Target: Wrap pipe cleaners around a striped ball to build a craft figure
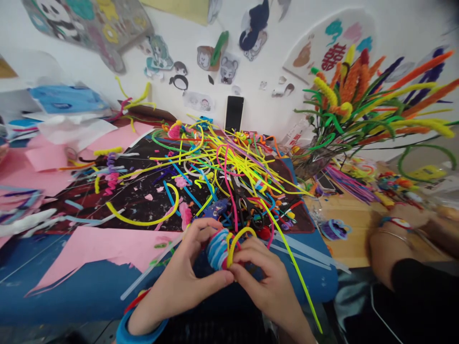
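Note:
My left hand (193, 274) curls around a small rounded piece wound from blue, white and pink pipe cleaners (217, 251). A yellow pipe cleaner (239, 237) arches in a loop from that striped piece to my right hand (267, 270), whose thumb and fingers pinch it at the piece's right side. The thumbs of both hands almost meet there. Just beyond my hands lie black-handled scissors (249, 212), partly covered by pipe cleaners. One long yellow-green pipe cleaner (292, 260) runs past my right hand over the table edge.
Loose yellow pipe cleaners (229, 153) heap on the dark mat (132, 200). Pink paper (103, 251) lies left, translucent sticks (304, 251) right. A phone (234, 113) leans on the wall. Pipe-cleaner flowers (358, 95) fill a vase at right, near another person's arm (389, 243).

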The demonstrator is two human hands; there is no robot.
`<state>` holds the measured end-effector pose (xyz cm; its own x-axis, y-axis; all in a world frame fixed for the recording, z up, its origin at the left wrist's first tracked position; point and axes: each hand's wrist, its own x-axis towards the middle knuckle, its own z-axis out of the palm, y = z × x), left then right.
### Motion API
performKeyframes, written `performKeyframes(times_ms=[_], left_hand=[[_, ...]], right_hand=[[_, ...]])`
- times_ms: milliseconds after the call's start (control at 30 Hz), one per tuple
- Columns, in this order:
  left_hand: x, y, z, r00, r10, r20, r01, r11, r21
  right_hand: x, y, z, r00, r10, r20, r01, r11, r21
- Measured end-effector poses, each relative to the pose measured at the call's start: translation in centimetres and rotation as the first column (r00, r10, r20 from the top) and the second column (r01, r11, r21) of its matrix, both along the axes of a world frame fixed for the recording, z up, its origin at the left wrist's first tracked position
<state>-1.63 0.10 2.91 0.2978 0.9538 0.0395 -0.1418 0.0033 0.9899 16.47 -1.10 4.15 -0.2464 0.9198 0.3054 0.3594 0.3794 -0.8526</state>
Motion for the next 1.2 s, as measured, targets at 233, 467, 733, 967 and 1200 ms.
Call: performKeyframes(times_ms=[233,467,733,967,1200], left_hand=[[-0.4,-0.2,-0.2,0.999,-0.052,0.004,0.052,0.999,0.000],[0.2,-0.5,1.0,0.997,-0.045,-0.058,0.042,0.998,-0.052],[-0.1,-0.2,0.4,0.975,-0.093,-0.200,0.115,0.988,0.102],[-0.6,-0.4,-0.3,0.957,-0.170,-0.234,0.203,0.971,0.126],[-0.7,-0.2,-0.2,0.953,-0.222,-0.205,0.250,0.961,0.121]], right_hand=[[0.4,-0.3,0.6,0.994,0.077,0.083,-0.072,0.996,-0.061],[0.8,-0.4,1.1,0.982,0.069,0.174,-0.068,0.998,-0.011],[1.1,0.2,1.3,0.947,0.221,0.234,-0.240,0.969,0.059],[1.3,0.0,1.3,0.923,0.299,0.242,-0.311,0.950,0.014],[1.3,-0.1,1.4,0.910,0.328,0.255,-0.348,0.937,0.039]])
